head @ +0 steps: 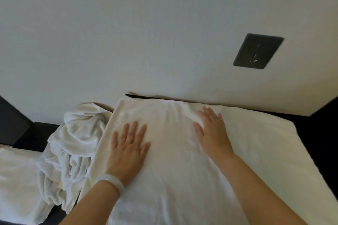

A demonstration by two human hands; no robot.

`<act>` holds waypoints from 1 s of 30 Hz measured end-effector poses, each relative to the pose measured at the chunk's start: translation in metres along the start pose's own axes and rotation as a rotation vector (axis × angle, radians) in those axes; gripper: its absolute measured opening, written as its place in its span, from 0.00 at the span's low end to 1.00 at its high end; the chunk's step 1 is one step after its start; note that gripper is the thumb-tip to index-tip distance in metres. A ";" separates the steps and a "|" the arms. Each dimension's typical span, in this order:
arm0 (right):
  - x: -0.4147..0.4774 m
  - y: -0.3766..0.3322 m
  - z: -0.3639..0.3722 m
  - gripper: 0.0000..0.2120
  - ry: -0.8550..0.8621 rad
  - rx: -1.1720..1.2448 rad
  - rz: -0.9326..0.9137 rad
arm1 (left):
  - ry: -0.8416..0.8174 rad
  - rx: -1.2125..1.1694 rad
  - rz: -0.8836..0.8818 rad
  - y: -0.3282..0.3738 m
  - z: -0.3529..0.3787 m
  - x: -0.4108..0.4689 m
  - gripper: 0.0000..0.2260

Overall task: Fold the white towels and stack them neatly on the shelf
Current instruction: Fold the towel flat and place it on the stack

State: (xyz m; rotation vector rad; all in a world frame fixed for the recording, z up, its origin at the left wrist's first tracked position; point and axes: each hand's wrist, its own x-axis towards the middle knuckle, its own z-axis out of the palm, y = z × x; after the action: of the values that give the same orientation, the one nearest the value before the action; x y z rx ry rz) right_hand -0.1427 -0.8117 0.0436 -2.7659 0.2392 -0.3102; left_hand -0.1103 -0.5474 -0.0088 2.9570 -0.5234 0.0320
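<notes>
White terry towel point(173, 166) looks soft, limp, light: your left grip point(128, 148) at 9 o'clock and right grip point(214, 133) at 2 press it flat-fingered, holding nothing. Pinch its far corners.

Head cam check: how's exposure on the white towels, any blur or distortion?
Head view: dim, even light; the flat towel under the left hand and right hand is washed out, creases faint. Head view: crumpled towel shows clear fold shadows. Head view: wide-angle skew tilts the wall socket; overall soft, no motion smear on the hands.
</notes>
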 end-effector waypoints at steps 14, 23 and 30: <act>-0.127 0.098 -0.036 0.39 -0.197 -0.203 0.398 | -0.026 0.028 0.307 0.107 0.011 -0.019 0.27; -0.135 0.124 -0.087 0.20 0.098 0.091 0.548 | -0.023 -0.061 0.291 0.101 0.010 -0.040 0.27; -0.073 0.196 -0.136 0.28 -0.110 0.317 1.201 | -0.016 -0.115 0.290 0.105 0.007 -0.033 0.26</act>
State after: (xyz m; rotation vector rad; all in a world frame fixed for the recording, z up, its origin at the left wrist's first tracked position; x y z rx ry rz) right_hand -0.2705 -1.0221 0.0847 -1.8749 1.5324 0.1195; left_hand -0.1778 -0.6346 -0.0031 2.7478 -0.9190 0.0082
